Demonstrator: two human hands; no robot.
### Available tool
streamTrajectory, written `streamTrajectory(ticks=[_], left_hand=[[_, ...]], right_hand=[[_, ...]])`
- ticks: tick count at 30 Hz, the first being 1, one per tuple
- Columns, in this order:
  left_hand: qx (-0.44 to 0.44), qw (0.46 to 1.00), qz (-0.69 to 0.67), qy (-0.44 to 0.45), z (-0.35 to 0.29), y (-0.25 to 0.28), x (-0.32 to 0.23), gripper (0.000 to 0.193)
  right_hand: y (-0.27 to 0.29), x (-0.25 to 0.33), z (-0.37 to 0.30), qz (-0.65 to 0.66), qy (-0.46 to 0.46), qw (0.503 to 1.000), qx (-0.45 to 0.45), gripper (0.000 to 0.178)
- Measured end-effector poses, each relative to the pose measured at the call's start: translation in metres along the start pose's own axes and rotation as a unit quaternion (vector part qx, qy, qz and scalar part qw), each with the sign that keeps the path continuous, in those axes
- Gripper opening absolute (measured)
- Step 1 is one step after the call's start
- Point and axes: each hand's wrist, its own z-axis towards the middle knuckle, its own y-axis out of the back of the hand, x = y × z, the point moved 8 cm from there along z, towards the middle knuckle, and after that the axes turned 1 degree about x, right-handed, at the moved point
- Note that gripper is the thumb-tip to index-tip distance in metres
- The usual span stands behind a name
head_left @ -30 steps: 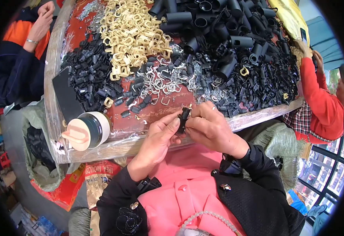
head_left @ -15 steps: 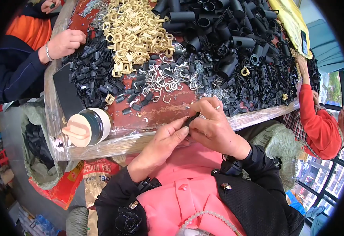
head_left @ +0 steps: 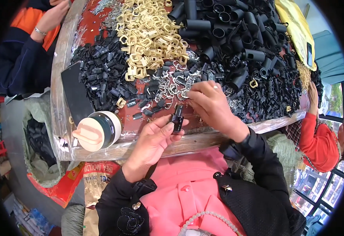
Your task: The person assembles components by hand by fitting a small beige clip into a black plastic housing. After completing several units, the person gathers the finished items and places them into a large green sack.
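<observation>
The small black clip (head_left: pixel 177 117) stands nearly upright over the near edge of the table (head_left: pixel 58 98), its long axis running away from the person toward the heaps, pinched at its lower end between thumb and fingers of the left hand (head_left: pixel 154 139). Half a second ago both hands were closed together around it; now the right hand (head_left: pixel 211 104) has let go and reached forward, its fingertips down among the loose silver wire clasps (head_left: pixel 168 88), fingers curled, though whether they have gripped one is hard to tell from here. The two hands are thus apart, the left alone clamped on the clip.

Around it lie small black plastic parts (head_left: pixel 105 74) to the left, a heap of pale yellow buckles (head_left: pixel 148 31) beyond, and black tubes (head_left: pixel 235 35) to the right. A dark jar with a cream lid (head_left: pixel 95 131) lies on its side at the table's near left, next to a flat black slab (head_left: pixel 75 94). The right hand covers part of the clasps. Another person's hand (head_left: pixel 52 17) shows at upper left, a red sleeve (head_left: pixel 317 133) at right.
</observation>
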Motion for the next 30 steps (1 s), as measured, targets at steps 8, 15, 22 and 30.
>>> streamTrajectory(ticks=[8, 15, 22, 30], left_hand=[[-0.028, 0.999, -0.009, -0.024, -0.004, 0.002, -0.004, 0.032], [-0.046, 0.998, -0.023, -0.036, -0.003, 0.006, -0.003, 0.028], [-0.056, 0.996, -0.026, -0.063, 0.005, 0.008, -0.007, 0.029], [-0.035, 0.997, -0.012, -0.071, 0.010, 0.000, -0.012, 0.029]], right_hand=[[-0.026, -0.016, 0.001, -0.125, 0.029, 0.990, 0.062, 0.018], [-0.012, -0.030, -0.007, 0.024, -0.067, 0.997, 0.012, 0.010], [-0.022, -0.042, -0.012, 0.178, -0.237, 0.945, 0.134, 0.017], [-0.033, -0.035, -0.018, 0.417, -0.266, 0.858, 0.141, 0.027]])
